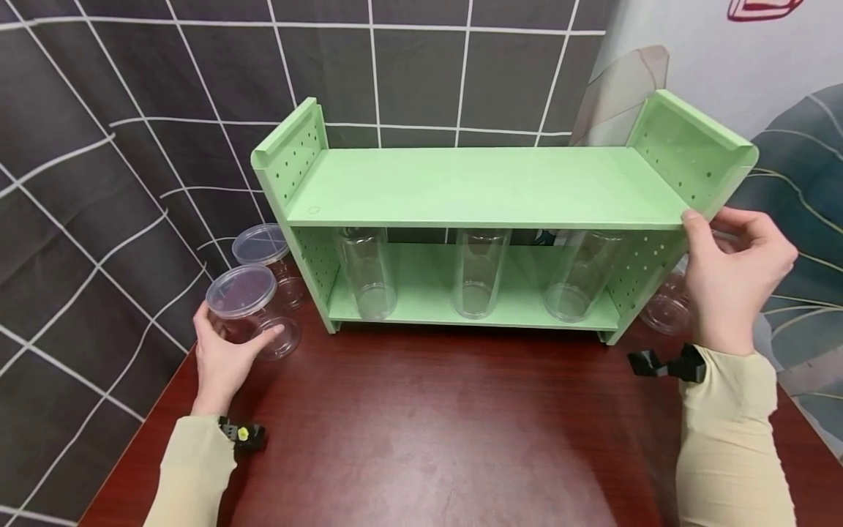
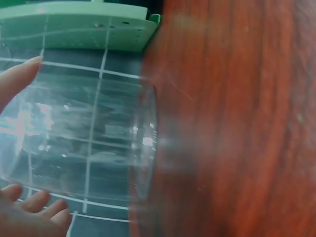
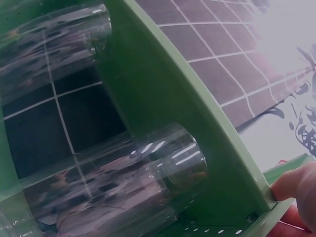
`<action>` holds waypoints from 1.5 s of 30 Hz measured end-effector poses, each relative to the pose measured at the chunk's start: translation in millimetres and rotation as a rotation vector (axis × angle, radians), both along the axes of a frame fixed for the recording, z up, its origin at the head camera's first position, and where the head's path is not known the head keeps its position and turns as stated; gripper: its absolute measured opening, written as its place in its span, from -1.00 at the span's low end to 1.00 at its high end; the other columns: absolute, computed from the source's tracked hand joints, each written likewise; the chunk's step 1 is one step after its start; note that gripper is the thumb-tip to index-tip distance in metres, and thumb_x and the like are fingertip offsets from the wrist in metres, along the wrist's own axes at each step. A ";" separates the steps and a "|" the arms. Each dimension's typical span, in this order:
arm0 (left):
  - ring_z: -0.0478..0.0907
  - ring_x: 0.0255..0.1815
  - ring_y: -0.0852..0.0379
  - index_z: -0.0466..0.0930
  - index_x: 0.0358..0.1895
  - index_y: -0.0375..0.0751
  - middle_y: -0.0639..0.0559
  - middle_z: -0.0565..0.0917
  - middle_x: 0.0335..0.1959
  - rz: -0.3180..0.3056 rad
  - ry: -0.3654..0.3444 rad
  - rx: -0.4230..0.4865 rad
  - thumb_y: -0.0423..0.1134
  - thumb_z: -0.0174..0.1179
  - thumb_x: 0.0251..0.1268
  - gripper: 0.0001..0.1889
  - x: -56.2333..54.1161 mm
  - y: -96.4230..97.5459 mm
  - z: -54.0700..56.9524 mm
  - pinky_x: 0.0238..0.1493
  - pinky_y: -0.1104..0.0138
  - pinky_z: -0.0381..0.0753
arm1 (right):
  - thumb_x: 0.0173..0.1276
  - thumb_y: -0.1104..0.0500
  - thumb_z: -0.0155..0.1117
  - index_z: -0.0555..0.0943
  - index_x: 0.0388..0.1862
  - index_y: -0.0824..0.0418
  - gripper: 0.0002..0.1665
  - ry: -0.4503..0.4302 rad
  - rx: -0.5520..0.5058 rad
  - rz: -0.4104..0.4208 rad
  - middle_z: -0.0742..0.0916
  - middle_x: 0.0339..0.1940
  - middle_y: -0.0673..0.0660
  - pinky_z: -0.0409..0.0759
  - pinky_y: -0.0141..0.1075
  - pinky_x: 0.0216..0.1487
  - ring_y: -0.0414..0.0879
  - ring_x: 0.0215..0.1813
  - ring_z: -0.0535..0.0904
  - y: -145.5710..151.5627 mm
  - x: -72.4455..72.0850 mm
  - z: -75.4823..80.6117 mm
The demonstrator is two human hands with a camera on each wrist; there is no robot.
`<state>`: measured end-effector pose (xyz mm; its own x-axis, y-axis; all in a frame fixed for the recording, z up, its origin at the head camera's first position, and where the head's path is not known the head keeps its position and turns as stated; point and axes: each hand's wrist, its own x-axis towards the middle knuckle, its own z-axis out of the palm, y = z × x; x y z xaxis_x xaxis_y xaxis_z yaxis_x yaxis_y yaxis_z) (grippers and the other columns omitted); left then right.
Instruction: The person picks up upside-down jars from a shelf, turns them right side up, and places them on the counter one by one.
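My left hand (image 1: 224, 359) is around a clear jar (image 1: 266, 333) with a translucent lid, which stands upright on the table. In the left wrist view, the thumb (image 2: 22, 79) and the spread fingertips (image 2: 54, 212) lie on either side of the jar's outline; contact is hard to tell. With my right hand (image 1: 740, 271), I pinch the front right edge of a light green two-tier shelf (image 1: 474, 187), thumb in front and fingers curled behind its side panel (image 3: 217, 123). Three tall clear jars (image 1: 479, 282) stand on its lower tier.
Behind the left jar stands another lidded clear jar (image 1: 263, 245), beside the shelf. A clear container (image 1: 667, 311) sits right of the shelf, partly behind my hand. The dark red wooden table (image 1: 435, 424) meets a black-and-white grid backdrop (image 1: 421, 80) at the back and left.
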<state>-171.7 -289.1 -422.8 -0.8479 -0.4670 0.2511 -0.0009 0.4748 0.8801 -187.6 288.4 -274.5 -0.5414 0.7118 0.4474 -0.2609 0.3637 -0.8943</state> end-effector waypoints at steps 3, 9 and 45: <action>0.25 0.48 0.09 0.06 0.59 0.12 -0.03 0.33 0.49 0.047 0.118 0.000 -0.13 0.68 -0.12 0.18 1.2 5.5 6.2 0.50 0.20 0.20 | 0.28 0.19 0.47 0.77 -0.06 0.22 -0.74 -0.004 -0.005 0.000 0.70 -0.24 -0.06 0.62 -0.49 -0.03 -0.29 -0.27 0.69 -0.2 1.4 0.9; 0.24 0.45 0.23 0.22 0.53 0.05 0.12 0.36 0.47 0.129 0.283 -0.030 -0.16 0.67 -0.11 0.07 6.4 19.8 17.4 0.46 0.28 0.15 | 0.27 0.21 0.47 0.77 -0.09 0.22 -0.77 -0.008 -0.009 0.003 0.69 -0.28 -0.07 0.62 -0.51 -0.06 -0.32 -0.30 0.67 -1.7 2.5 3.6; 0.35 0.44 0.04 0.36 0.48 -0.06 0.13 0.47 0.41 -0.596 0.477 -0.026 -0.12 0.67 -0.10 -0.02 29.8 203.5 17.1 0.48 0.10 0.25 | 0.27 0.21 0.47 0.73 -0.11 0.14 -0.79 -0.069 0.011 0.057 0.67 -0.26 -0.06 0.57 -0.57 -0.21 -0.32 -0.32 0.68 11.1 -3.0 2.7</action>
<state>-141.9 -85.5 -405.7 -0.7518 0.0466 0.6578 0.6392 0.2965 0.7096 -190.5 299.4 -271.7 -0.6107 0.6739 0.4158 -0.2198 0.3602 -0.9066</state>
